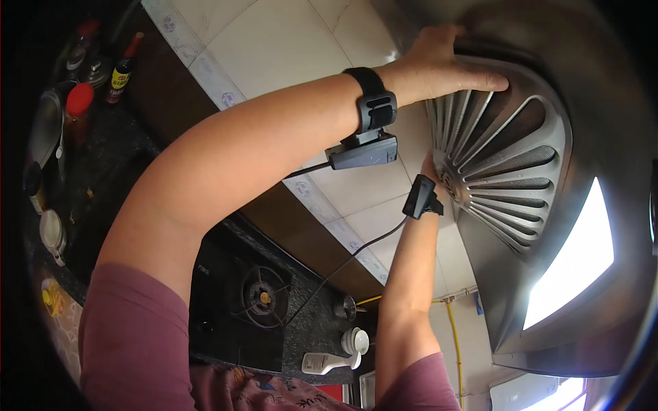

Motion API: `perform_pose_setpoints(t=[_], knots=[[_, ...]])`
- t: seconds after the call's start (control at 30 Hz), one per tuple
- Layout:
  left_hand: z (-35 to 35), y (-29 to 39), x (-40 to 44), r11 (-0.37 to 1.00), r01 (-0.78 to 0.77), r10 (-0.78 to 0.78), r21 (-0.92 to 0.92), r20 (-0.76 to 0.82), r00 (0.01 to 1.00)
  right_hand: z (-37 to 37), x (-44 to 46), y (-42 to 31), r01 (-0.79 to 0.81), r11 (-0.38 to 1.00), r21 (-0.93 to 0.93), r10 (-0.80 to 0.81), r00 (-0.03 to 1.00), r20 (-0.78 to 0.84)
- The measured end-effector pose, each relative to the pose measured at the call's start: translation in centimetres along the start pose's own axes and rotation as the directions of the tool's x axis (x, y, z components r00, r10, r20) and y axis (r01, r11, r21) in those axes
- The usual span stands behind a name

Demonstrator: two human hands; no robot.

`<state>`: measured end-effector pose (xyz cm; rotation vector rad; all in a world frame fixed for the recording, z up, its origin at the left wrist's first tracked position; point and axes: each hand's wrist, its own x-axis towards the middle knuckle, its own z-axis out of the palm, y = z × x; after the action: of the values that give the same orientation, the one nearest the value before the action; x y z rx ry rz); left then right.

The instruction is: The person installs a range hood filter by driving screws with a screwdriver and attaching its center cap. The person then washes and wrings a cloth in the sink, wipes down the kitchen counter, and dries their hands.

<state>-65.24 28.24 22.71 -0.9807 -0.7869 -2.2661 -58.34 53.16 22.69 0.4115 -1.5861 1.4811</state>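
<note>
A metal range hood filter (510, 168), with long slots fanning out from a round hub, sits at the hood's underside. Across its upper edge lies my left hand (445, 67), one digit stretched over the front face and the others partly hidden around the far edge. It appears to grip that edge. Lower down, my right hand (431, 166) is up against the filter near the hub. The filter hides most of its fingers, so their closure does not show. Both wrists carry black strapped devices, the left one (367, 147) and the right one (421, 197), with cables.
The steel hood (493, 274) with a bright lit panel (576, 260) surrounds the filter. Below are a gas burner (264, 296), a spray bottle (329, 362), stacked white bowls (355, 340) and a sauce bottle (120, 75). A yellow pipe (452, 342) runs along the tiled wall.
</note>
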Motion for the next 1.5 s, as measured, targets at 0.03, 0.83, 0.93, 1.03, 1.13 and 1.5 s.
perform_pose_setpoints(t=[0.03, 0.83, 0.93, 1.03, 1.13, 1.5], knots=[[-0.3, 0.2, -0.7, 0.992, 0.022, -0.018, -0.124, 0.036, 0.999, 0.0, 0.8, -0.3, -0.027, 0.979, 0.203, 0.038, 0.998, -0.052], [-28.7, 16.4, -30.1, 0.365, 0.923, -0.825, 0.123, -0.417, 0.381, -3.6, 6.7, -0.3, 0.025, 0.761, 0.648, 0.081, 0.988, -0.133], [-29.7, 17.7, -32.0, 0.430, 0.899, -0.743, 0.081, -0.535, 0.403, -4.7, 7.4, -0.1, 0.011, 0.734, 0.679, 0.105, 0.986, -0.130], [-29.1, 19.2, -32.7, 0.406, 0.913, -0.761, 0.045, -0.536, 0.365, -5.7, 8.2, 0.6, -0.007, 0.711, 0.703, 0.141, 0.981, -0.132], [-29.2, 20.5, -33.9, 0.440, 0.897, -0.718, 0.044, -0.582, 0.381, -6.1, 8.3, 1.2, -0.013, 0.692, 0.722, 0.163, 0.977, -0.138], [-30.1, 23.2, -36.9, 0.529, 0.846, -0.650, -0.067, -0.673, 0.353, 6.9, 5.3, 4.2, -0.061, 0.331, 0.942, -0.023, 0.997, 0.072]])
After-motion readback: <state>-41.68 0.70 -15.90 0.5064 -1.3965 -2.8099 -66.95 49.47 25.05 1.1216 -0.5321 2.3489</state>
